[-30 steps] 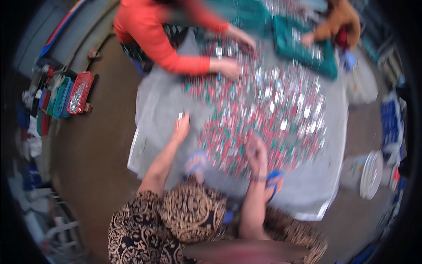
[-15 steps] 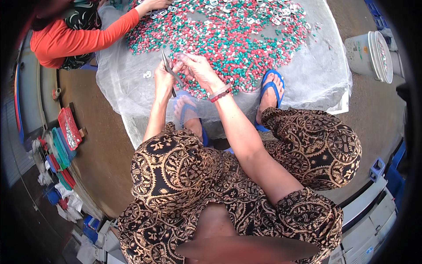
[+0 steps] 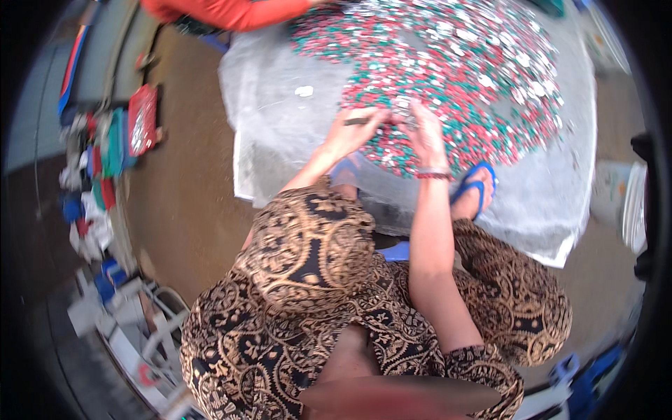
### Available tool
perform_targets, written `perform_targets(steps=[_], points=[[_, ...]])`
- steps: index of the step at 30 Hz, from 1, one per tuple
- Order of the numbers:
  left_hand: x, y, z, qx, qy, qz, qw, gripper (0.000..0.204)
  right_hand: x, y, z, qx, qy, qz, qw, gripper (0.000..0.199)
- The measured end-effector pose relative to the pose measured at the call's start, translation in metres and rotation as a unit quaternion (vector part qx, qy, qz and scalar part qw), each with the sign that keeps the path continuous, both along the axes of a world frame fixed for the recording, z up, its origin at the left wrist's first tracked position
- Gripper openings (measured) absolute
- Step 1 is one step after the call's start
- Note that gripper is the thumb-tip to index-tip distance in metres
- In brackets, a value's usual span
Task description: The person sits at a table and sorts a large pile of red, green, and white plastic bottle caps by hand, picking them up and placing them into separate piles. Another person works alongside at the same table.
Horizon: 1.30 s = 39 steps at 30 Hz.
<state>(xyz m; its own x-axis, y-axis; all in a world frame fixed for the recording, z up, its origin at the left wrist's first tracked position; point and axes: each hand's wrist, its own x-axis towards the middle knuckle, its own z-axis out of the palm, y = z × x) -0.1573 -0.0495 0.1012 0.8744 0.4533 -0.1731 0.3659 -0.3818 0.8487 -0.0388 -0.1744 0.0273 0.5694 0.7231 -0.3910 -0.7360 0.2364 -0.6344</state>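
My left hand (image 3: 357, 133) is closed around a dark, slim metal tool (image 3: 355, 121), of which only a short piece shows; blur hides its exact kind. It hovers at the near edge of a wide heap of small red, green and white plastic pieces (image 3: 469, 136). Close beside it, my right hand (image 3: 425, 136) reaches over the same edge, a beaded bracelet (image 3: 434, 173) on its wrist. Its fingers are smeared by motion, and a whitish patch between the two hands is too blurred to name.
The heap lies on a translucent plastic sheet (image 3: 273, 133) over a low surface. A co-worker's red sleeve (image 3: 259, 14) reaches in at the far left. My foot in a blue flip-flop (image 3: 479, 185) stands at the near edge. A white bucket (image 3: 633, 206) is at the right, a red basket (image 3: 142, 119) at the left.
The view has swung, so the sheet and heap sit farther right. My hands have drawn slightly apart, and the tool's long point no longer shows. The co-worker's arm is now mostly out of view.
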Motion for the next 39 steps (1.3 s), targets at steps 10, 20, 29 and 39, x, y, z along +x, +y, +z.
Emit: perform_targets(steps=[10, 20, 29, 39], points=[[0.002, 0.005, 0.006, 0.258, 0.005, -0.016, 0.966, 0.029, -0.003, 0.01, 0.011, 0.001, -0.03, 0.028, 0.999, 0.026], [-0.004, 0.008, -0.001, 0.318, 0.027, -0.018, 0.948, 0.031, -0.012, 0.02, 0.017, -0.085, -0.157, 0.071, 0.981, 0.023], [-0.003, 0.002, 0.004, 0.142, -0.005, -0.07, 0.987, 0.029, -0.018, 0.011, -0.009, 0.002, 0.085, -0.021, 0.996, 0.019], [-0.029, 0.085, -0.052, 0.231, 0.142, 0.151, 0.951, 0.033, 0.011, -0.01, 0.0, 0.057, 0.186, -0.056, 0.979, 0.03]])
